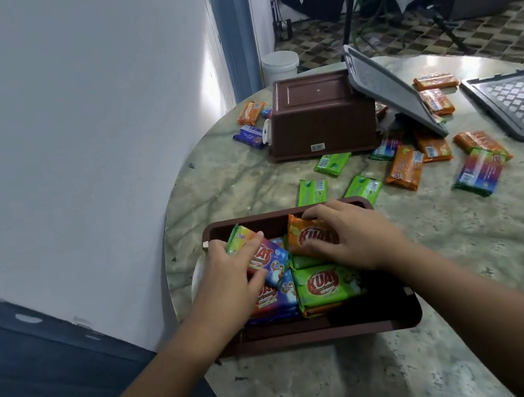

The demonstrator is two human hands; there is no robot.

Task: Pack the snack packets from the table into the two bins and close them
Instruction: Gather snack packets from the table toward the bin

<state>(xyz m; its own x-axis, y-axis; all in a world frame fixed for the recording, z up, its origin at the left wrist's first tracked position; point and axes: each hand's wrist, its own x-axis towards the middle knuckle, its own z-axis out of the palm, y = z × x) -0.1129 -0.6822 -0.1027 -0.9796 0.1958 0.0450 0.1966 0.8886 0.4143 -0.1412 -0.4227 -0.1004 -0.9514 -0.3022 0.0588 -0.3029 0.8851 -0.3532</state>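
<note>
Orange packet (307, 235) under right fingers (321, 215)

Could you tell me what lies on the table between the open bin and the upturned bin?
In the head view, green packets lie between the open bin and the upturned bin.

- Two bare forearms enter from the lower edge, no sleeves in view.
- Left hand (230, 271) and right hand (354, 235): no rings, watches or gloves; short nails on the fingers.
</note>
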